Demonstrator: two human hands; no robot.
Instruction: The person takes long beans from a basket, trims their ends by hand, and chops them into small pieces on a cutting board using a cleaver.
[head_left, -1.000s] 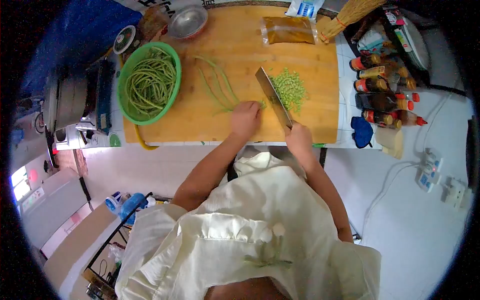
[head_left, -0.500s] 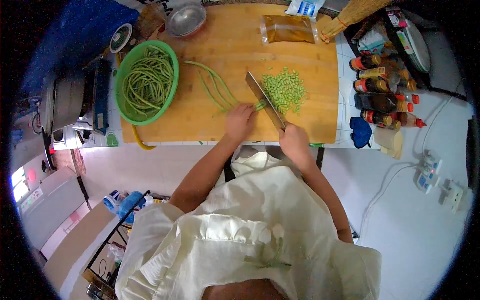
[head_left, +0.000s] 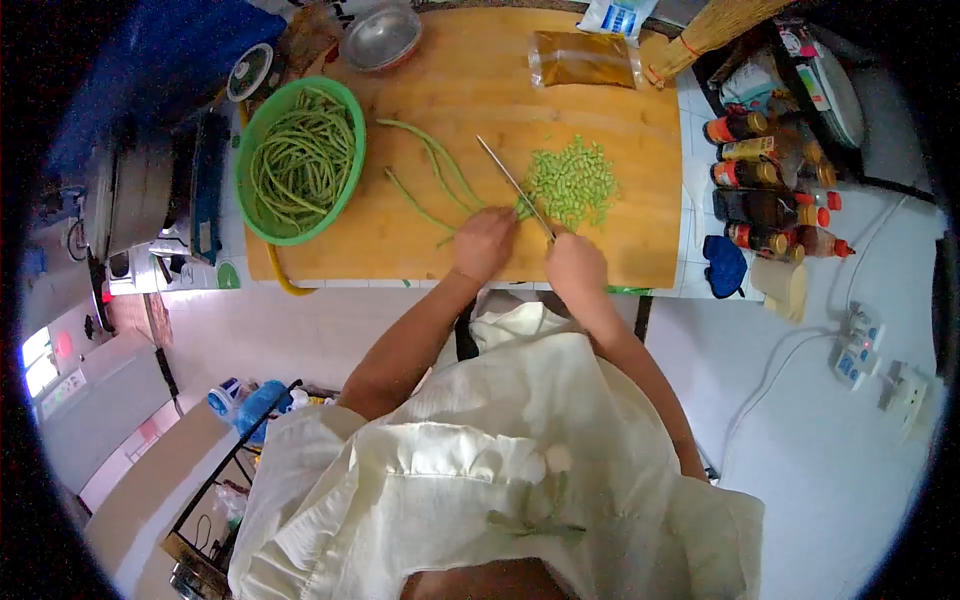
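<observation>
My left hand (head_left: 485, 243) presses a small bunch of long green beans (head_left: 447, 172) onto the wooden board (head_left: 450, 80), with their cut ends poking out at its right. My right hand (head_left: 576, 268) is closed round the handle of a cleaver (head_left: 515, 187), its blade nearly edge-on beside my left fingertips, at the bean ends. Right of the blade lies a heap of chopped bean pieces (head_left: 572, 182). Whole beans (head_left: 300, 160) fill a green basket (head_left: 354, 185) on the left side of the board.
At the back of the board are a metal bowl (head_left: 381, 38) and a packet of brown sauce (head_left: 584, 60). A straw brush (head_left: 710, 35) lies at the back right corner. Several sauce bottles (head_left: 745, 174) and a dark blue cloth item (head_left: 723, 266) lie to the right.
The cleaver and my right hand have moved left toward my left hand, and the blade has turned more edge-on. One bean's tail has shifted away from the others.
</observation>
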